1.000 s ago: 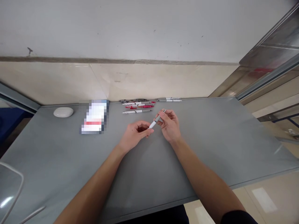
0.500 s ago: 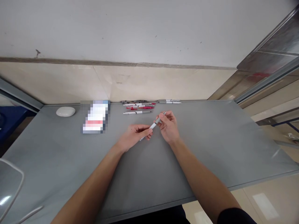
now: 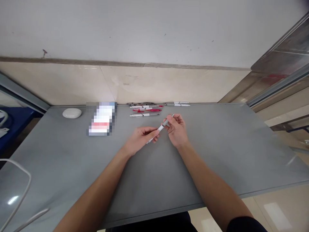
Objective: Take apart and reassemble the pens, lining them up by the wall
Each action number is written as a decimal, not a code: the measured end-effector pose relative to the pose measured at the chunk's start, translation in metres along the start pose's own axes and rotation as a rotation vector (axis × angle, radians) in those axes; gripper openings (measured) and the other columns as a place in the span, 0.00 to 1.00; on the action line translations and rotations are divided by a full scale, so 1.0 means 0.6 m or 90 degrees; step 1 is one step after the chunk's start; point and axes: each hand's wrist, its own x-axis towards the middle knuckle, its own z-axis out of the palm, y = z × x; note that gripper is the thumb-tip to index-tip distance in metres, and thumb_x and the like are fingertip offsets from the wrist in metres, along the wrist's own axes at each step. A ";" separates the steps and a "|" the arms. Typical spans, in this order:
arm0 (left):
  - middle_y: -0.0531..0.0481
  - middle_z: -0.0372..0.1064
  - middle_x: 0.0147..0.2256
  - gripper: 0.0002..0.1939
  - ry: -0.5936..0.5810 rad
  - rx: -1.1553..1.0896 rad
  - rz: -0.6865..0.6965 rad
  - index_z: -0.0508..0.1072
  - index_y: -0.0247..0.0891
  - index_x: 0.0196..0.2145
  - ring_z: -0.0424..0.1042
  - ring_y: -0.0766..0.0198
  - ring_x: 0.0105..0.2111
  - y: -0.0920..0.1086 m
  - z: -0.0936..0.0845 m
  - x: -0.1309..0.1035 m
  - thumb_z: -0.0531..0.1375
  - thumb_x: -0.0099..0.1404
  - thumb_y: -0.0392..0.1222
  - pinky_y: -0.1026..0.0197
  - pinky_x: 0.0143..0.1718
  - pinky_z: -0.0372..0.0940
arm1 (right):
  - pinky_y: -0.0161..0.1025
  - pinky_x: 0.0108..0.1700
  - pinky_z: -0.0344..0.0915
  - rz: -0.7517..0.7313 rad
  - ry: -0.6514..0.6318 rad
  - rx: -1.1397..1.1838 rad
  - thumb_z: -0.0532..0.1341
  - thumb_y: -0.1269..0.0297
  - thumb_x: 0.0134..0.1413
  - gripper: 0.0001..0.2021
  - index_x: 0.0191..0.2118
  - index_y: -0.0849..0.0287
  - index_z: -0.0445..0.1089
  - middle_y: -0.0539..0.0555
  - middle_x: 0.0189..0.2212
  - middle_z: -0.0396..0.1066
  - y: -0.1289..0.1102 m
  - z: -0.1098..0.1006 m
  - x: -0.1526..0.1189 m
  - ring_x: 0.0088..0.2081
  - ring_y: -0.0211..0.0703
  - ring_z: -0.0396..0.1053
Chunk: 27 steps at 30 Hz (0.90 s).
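Observation:
A white and grey pen (image 3: pixel 161 128) slants between my two hands above the grey table. My left hand (image 3: pixel 142 138) pinches its lower white barrel between thumb and fingers. Its upper grey end is gripped by my right hand (image 3: pixel 177 129), the thumb lying along it. Just beyond my hands, a white and grey pen (image 3: pixel 145 115) lies flat. Behind that one are a red pen (image 3: pixel 154 110) and several white and dark pens (image 3: pixel 142 106) close together. Two more white and grey pens (image 3: pixel 177 104) rest by the wall, to the right of the group.
The grey table (image 3: pixel 217 154) meets a tiled wall (image 3: pixel 169 85) at its back edge. A blurred phone (image 3: pixel 102 119) and a white computer mouse (image 3: pixel 72 113) lie at the left. A white cable (image 3: pixel 28 182) loops over the near left corner.
The whole view has shifted slightly, so things appear a little further right. Both hands keep their hold on the pen, with almost no change in its slant.

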 end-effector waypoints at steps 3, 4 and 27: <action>0.52 0.71 0.29 0.16 0.024 0.011 0.015 0.78 0.38 0.40 0.68 0.67 0.28 0.004 0.002 -0.002 0.66 0.59 0.51 0.61 0.37 0.65 | 0.33 0.31 0.72 -0.005 0.014 -0.002 0.71 0.66 0.43 0.11 0.27 0.53 0.67 0.41 0.28 0.69 0.000 0.000 0.001 0.29 0.32 0.71; 0.52 0.71 0.28 0.15 0.022 0.014 0.014 0.78 0.37 0.39 0.68 0.67 0.27 0.005 0.002 -0.002 0.66 0.59 0.50 0.61 0.36 0.65 | 0.33 0.31 0.72 -0.004 0.015 -0.004 0.71 0.66 0.43 0.11 0.27 0.53 0.67 0.41 0.28 0.69 0.000 0.000 0.002 0.29 0.32 0.71; 0.49 0.72 0.31 0.16 -0.116 -0.080 -0.006 0.77 0.35 0.34 0.69 0.67 0.30 -0.001 0.000 -0.003 0.60 0.65 0.52 0.61 0.37 0.65 | 0.33 0.31 0.72 0.009 -0.035 -0.015 0.71 0.64 0.44 0.08 0.29 0.53 0.71 0.43 0.32 0.70 -0.005 0.001 -0.005 0.30 0.32 0.72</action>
